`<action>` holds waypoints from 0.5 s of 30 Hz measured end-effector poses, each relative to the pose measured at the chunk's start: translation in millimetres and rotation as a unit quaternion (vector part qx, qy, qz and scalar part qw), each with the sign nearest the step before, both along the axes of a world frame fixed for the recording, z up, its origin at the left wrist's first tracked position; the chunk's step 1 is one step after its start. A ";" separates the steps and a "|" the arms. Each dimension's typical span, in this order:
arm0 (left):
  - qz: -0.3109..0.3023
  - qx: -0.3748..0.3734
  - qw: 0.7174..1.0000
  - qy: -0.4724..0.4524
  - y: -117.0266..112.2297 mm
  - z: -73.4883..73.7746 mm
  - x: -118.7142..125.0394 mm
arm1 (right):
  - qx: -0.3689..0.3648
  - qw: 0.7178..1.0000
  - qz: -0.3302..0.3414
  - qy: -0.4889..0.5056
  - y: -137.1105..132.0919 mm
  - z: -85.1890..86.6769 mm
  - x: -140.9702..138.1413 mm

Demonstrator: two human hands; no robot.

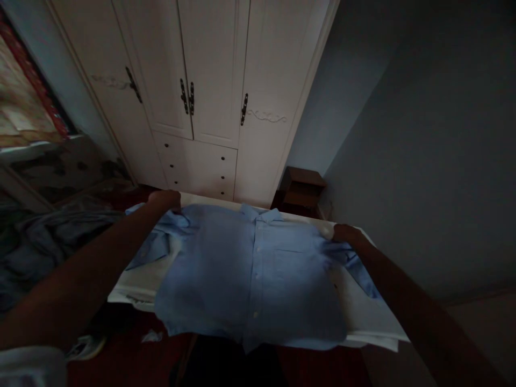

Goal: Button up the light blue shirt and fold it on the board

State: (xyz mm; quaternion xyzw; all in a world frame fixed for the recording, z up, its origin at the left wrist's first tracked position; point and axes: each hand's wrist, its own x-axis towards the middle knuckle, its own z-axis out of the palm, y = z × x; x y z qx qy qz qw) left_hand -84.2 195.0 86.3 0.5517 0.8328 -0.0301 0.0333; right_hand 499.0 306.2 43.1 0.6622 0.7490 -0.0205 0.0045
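Observation:
A light blue button-up shirt [226, 263] lies front side up across a table with a white cover [374, 317]. Its collar points away from me and its lower hem hangs over the near edge. My left hand [164, 200] is closed on the sleeve at the left, near the shoulder. On the other side my right hand [345, 234] grips the right sleeve close to the shoulder seam. Both sleeves are bunched at the hands, and the ends spread outward onto the white cover. My fingertips are partly hidden by the hands and the dim light.
Behind the table stands a white wardrobe [209, 70] with dark handles and small drawers. A brown wooden nightstand [304, 185] is at its right, by a grey wall [435, 161]. Dark clothes [52, 242] are heaped at left. A shoe [86, 346] lies on the red floor.

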 end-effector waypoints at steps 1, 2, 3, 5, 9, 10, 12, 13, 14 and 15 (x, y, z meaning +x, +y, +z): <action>0.000 -0.004 1.000 0.010 3.8 0.0 2.3 | 0.000 1.000 0.019 -0.002 2.3 0.8 -6.1; -0.010 0.004 1.000 0.017 8.4 0.3 6.4 | 0.001 0.999 0.042 -0.003 4.6 1.8 -13.6; -0.032 0.020 0.999 0.017 13.6 0.4 12.8 | 0.003 0.998 0.070 -0.001 6.7 2.5 -23.2; -0.106 0.067 0.992 -0.008 25.7 -1.9 32.9 | 0.009 0.990 0.142 0.015 10.0 1.3 -49.2; -0.297 0.119 0.943 -0.093 50.3 -19.6 94.0 | 0.011 0.946 0.313 0.084 14.1 -13.4 -117.3; -0.325 0.119 0.933 -0.096 55.8 -25.6 110.0 | 0.017 0.931 0.348 0.107 15.5 -18.4 -133.2; -0.377 0.104 0.916 -0.094 65.8 -37.2 138.0 | 0.023 0.923 0.364 0.122 19.9 -27.9 -159.1; -0.395 0.088 0.911 -0.086 70.5 -42.4 149.1 | 0.019 0.926 0.356 0.125 22.7 -32.1 -168.5; -0.403 0.076 0.909 -0.078 75.0 -47.2 157.9 | 0.011 0.930 0.344 0.127 25.8 -36.0 -175.5; -0.406 0.065 0.909 -0.070 79.4 -51.6 164.3 | 0.002 0.933 0.335 0.131 29.0 -39.5 -180.3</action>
